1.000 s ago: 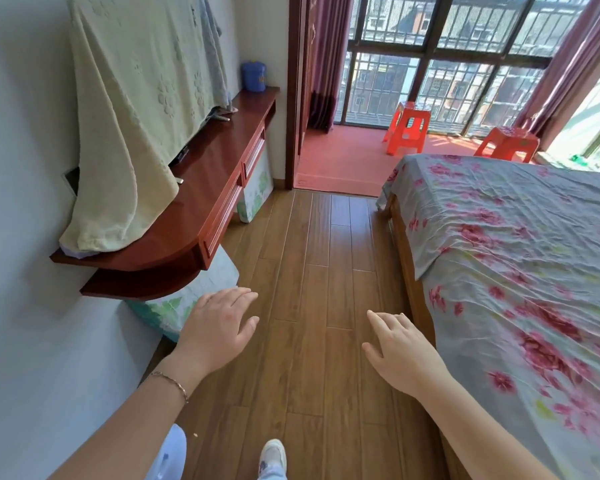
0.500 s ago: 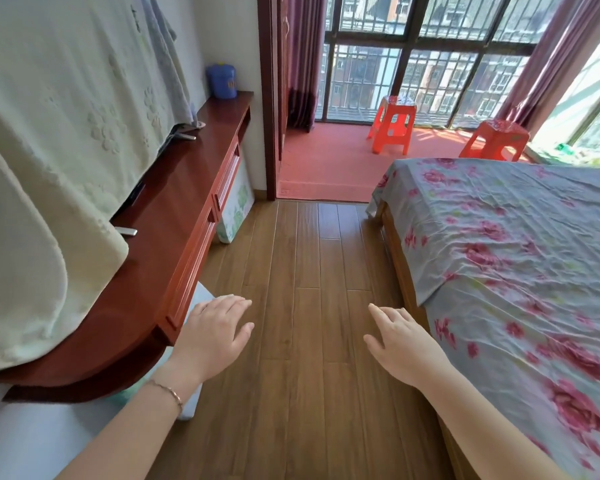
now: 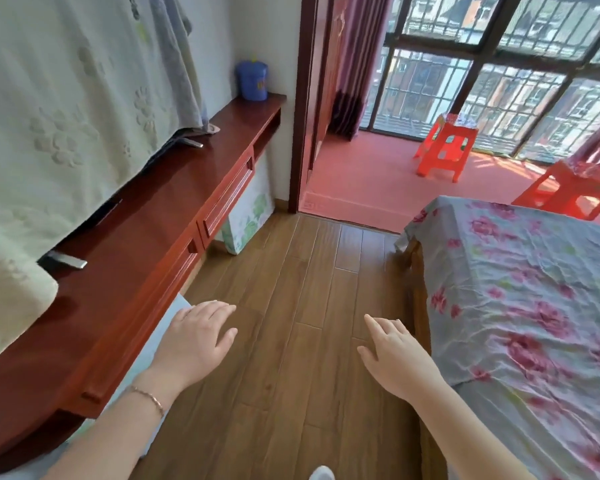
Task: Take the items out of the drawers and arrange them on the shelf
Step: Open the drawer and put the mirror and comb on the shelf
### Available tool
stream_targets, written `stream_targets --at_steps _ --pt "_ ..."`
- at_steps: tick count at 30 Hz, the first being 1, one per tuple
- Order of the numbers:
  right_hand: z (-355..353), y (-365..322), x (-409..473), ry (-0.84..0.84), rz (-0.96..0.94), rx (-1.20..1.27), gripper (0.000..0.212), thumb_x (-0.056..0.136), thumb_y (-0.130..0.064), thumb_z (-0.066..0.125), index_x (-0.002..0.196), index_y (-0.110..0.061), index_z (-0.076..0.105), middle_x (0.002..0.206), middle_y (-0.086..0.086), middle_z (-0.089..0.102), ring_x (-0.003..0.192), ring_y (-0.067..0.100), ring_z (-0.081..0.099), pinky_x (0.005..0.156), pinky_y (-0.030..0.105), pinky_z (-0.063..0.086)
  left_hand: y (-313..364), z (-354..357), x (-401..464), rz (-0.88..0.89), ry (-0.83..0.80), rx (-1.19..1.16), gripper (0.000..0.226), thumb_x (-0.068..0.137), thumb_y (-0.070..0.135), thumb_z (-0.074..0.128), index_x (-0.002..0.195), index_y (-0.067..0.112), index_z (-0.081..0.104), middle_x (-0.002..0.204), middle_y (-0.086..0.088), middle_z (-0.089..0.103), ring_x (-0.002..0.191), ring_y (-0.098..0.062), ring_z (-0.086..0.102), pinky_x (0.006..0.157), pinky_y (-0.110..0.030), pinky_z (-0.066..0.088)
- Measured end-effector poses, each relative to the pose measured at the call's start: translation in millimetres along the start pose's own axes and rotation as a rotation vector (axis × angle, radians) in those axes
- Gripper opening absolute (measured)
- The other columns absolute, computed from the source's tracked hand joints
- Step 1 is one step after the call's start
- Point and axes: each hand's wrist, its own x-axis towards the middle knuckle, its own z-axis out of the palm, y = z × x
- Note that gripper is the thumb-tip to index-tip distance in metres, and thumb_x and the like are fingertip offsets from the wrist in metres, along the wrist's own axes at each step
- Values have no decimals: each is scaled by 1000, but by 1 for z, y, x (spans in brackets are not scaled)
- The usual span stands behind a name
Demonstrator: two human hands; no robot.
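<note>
A long red-brown wall shelf (image 3: pixel 146 233) runs along the left wall, with shut drawers (image 3: pixel 227 199) in its front edge. My left hand (image 3: pixel 194 341) hovers over the floor just right of the shelf's near drawer front, fingers spread, holding nothing. My right hand (image 3: pixel 394 355) hangs open beside the bed, palm down and empty. A blue lidded tub (image 3: pixel 252 80) stands at the shelf's far end. What the drawers hold is hidden.
A pale cloth (image 3: pixel 66 116) drapes a screen on the shelf. A floral-sheeted bed (image 3: pixel 520 306) fills the right. Leaf-printed boxes (image 3: pixel 248 216) sit under the shelf. Wooden floor (image 3: pixel 291 289) leads to a red balcony with two orange stools (image 3: pixel 445 147).
I have walked forward along the shelf; it now fills the left side and the balcony is nearer. Both hands stay open and empty, held in front at about the same spots.
</note>
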Motion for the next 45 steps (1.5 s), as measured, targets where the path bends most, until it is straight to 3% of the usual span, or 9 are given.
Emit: stream_targets --at_steps 6,13,19,28,30,32,34,39,45 --pt "-22 -12 105 -23 -302 -118 58 97 -41 33 147 -19 17 148 -6 31 138 17 19 110 27 21 -21 -7 26 -280 70 33 44 92 42 41 128 22 55 131 6 56 124 -13 49 103 -34 35" --pt "-18 -85 209 -66 -704 -233 58 96 -37 34 147 -17 15 151 -2 27 142 15 15 116 29 5 -60 -9 32 -583 118 64 45 95 42 38 135 23 45 139 7 47 132 -10 37 109 -31 27" --pt "-29 -148 267 -107 -897 -294 58 96 -31 33 148 -15 14 152 0 25 141 16 14 116 30 6 -91 -7 61 -742 151 57 47 94 41 41 135 20 46 138 5 49 131 -12 39 107 -36 29" --pt "-35 -235 350 -75 -1177 -373 58 92 -27 43 144 -10 27 145 3 37 135 22 29 114 31 15 -138 -15 79 -934 264 81 41 87 31 58 123 13 58 122 -2 62 114 -20 58 95 -40 43" --pt "-30 -254 360 -81 -1234 -378 56 88 -25 48 139 -5 38 137 8 48 128 27 40 111 36 24 -140 -14 71 -988 278 91 40 85 30 61 120 12 60 118 -3 64 110 -21 60 93 -41 44" --pt "-23 -270 366 -68 -1305 -380 51 77 -24 50 122 0 56 115 12 64 108 31 59 99 42 42 -139 -12 62 -1041 286 100 39 84 28 63 119 11 61 116 -3 65 108 -22 61 91 -41 45" --pt "-16 -281 370 -61 -1363 -383 50 74 -25 48 115 0 61 105 12 68 98 31 63 91 42 48 -134 -7 56 -1098 302 96 38 83 27 63 117 11 62 115 -3 65 108 -22 61 90 -42 46" --pt "-1 -296 378 -149 -1515 -497 56 93 -28 43 143 -6 29 142 8 41 133 25 33 114 34 15 -113 6 56 -1206 300 120 38 80 27 67 114 10 64 111 -4 67 104 -22 63 86 -41 48" --pt "13 -302 387 -221 -1599 -532 56 96 -32 36 146 -10 21 148 4 33 137 21 25 115 31 10 -90 19 53 -1357 262 79 42 85 30 61 122 11 59 117 -5 65 109 -22 60 91 -40 46"
